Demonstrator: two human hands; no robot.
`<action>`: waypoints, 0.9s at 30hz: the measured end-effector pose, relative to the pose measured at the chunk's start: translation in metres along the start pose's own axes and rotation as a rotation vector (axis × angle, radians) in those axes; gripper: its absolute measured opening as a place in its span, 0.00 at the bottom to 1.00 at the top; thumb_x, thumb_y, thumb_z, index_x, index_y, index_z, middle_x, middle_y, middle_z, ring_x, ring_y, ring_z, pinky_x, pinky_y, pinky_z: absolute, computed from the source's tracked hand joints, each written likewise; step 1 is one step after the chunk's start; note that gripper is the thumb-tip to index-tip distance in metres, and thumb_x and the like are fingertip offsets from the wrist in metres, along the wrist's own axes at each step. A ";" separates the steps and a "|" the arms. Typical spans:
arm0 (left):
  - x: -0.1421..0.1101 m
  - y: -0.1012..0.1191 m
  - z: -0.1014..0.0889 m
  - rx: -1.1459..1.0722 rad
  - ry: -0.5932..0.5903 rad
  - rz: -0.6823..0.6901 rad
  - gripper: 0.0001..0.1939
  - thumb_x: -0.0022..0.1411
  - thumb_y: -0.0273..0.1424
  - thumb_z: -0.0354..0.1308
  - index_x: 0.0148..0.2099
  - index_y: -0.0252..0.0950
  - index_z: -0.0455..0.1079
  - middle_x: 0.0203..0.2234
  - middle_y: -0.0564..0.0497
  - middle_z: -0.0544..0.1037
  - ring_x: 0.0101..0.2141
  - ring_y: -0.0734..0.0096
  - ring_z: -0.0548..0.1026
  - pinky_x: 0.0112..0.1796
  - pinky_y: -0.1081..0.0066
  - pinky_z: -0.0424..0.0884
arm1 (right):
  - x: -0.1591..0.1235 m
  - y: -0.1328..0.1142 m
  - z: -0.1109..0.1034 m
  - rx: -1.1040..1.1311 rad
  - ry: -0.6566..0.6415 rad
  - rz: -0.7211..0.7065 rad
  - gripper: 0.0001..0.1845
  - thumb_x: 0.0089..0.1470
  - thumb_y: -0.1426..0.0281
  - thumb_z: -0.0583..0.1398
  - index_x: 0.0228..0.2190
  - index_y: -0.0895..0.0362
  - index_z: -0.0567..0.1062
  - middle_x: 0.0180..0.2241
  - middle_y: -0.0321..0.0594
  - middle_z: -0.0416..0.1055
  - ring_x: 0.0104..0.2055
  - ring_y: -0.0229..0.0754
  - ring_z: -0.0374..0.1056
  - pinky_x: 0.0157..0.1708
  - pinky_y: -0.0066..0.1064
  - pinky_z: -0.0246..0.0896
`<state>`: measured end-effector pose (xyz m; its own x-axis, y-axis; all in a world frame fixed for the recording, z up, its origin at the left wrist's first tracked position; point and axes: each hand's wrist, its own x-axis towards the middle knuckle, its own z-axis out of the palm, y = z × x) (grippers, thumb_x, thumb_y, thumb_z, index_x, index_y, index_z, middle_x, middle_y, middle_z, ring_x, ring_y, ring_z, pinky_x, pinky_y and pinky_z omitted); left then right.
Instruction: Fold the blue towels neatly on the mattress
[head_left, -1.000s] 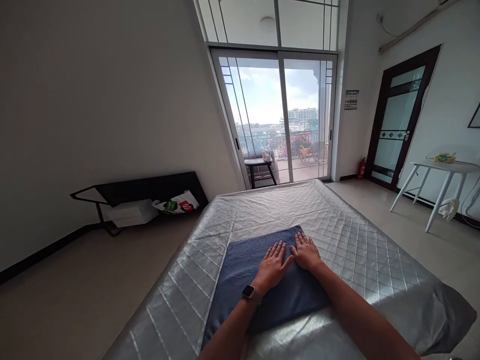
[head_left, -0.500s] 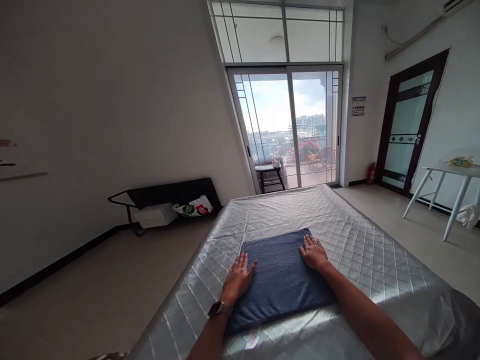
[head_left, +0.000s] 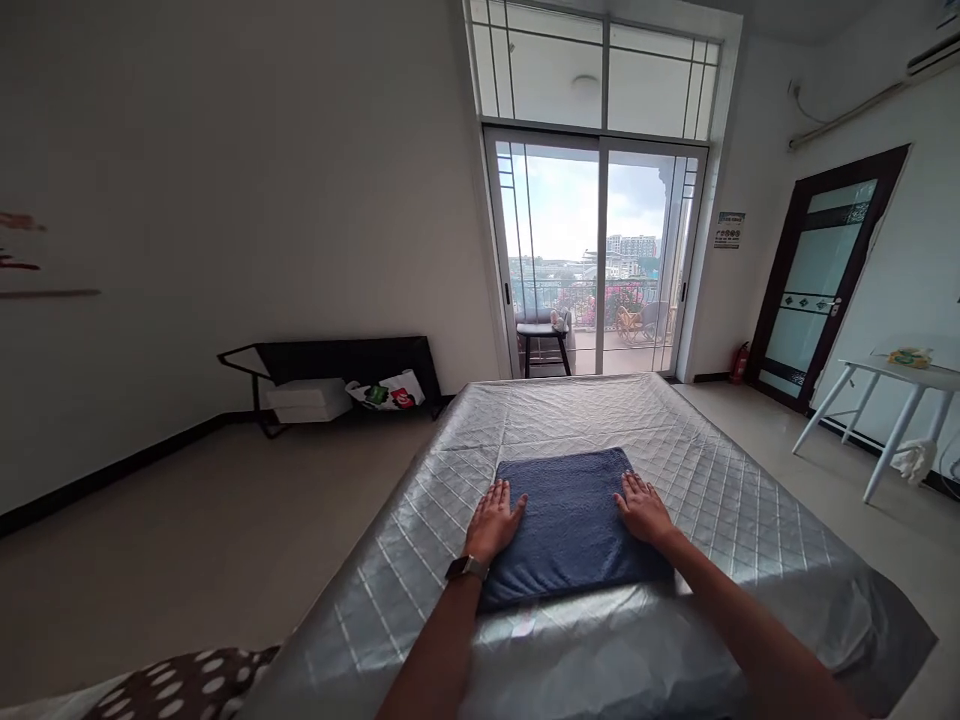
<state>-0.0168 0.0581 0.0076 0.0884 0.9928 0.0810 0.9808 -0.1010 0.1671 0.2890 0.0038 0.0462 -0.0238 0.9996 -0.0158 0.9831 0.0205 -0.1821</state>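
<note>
A dark blue towel (head_left: 570,525), folded into a flat rectangle, lies on a mattress (head_left: 720,500) in a silvery quilted cover. My left hand (head_left: 495,522) rests flat on the towel's left edge, fingers stretched out and pointing away from me. On the opposite edge lies my right hand (head_left: 643,508), also flat, its thumb pointing in over the cloth. Neither hand grips the fabric. A watch (head_left: 466,568) is strapped round my left wrist.
Left of the mattress, a low black rack (head_left: 345,360) against the wall holds a white box (head_left: 307,402) and a printed bag (head_left: 386,391). A white table (head_left: 900,372) stands at right near a dark-framed door (head_left: 832,280). Brown spotted fabric (head_left: 187,685) shows at lower left.
The view has turned slightly and levelled, bringing the spotted fabric at lower left further into sight. Both hands remain flat at the towel's side edges; my right hand sits slightly nearer to me along its edge.
</note>
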 end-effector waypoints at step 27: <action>-0.024 0.133 0.027 -0.004 0.062 0.400 0.30 0.75 0.43 0.36 0.70 0.34 0.59 0.66 0.38 0.65 0.67 0.51 0.59 0.65 0.47 0.56 | 0.000 0.004 0.018 0.011 0.088 -0.029 0.33 0.68 0.64 0.45 0.69 0.66 0.54 0.70 0.55 0.50 0.74 0.48 0.42 0.69 0.46 0.40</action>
<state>0.1166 0.0226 0.0010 0.4517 0.8695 0.1999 0.8706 -0.4785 0.1142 0.2897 0.0032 0.0280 -0.0353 0.9965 0.0754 0.9801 0.0493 -0.1922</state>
